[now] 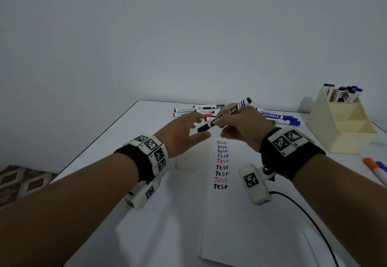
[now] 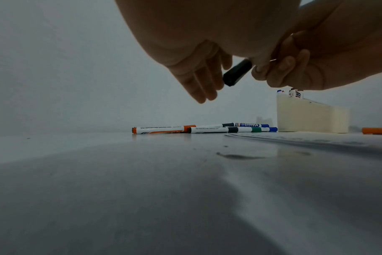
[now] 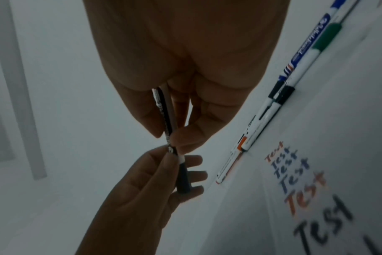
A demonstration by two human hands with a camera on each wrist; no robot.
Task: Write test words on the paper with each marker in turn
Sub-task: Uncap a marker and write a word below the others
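Right hand [image 1: 245,124] raised above the far end of the paper [image 1: 240,214], fingers curled round the barrel of a black marker [image 1: 226,115] and pinching it — capped end pointing down-left toward the left hand [image 1: 182,132], the other end tilted up and away. Left hand spread, fingers straight and loose, just beside the black cap [image 2: 237,72]; from the right wrist view thumb and fingers lie either side of the cap, though whether they touch it cannot be told. Both hands held clear of the table [image 1: 104,204].

On the paper, toward the near-right part of the table, a column of nine "Test" words [image 1: 221,164] in red, blue and black, starting below the hands and running toward the near edge.

Along the far edge, behind the hands — a loose row of markers [image 1: 194,109] lying flat, with orange, green, black and blue caps. At the far right corner a cream organizer [image 1: 339,128] with more markers [image 1: 343,94] standing upright in its back compartment. By the right edge, two more markers [image 1: 377,169], one orange-capped, one blue-capped, side by side. A black cable [image 1: 310,218] trailing from the right wrist across the paper.
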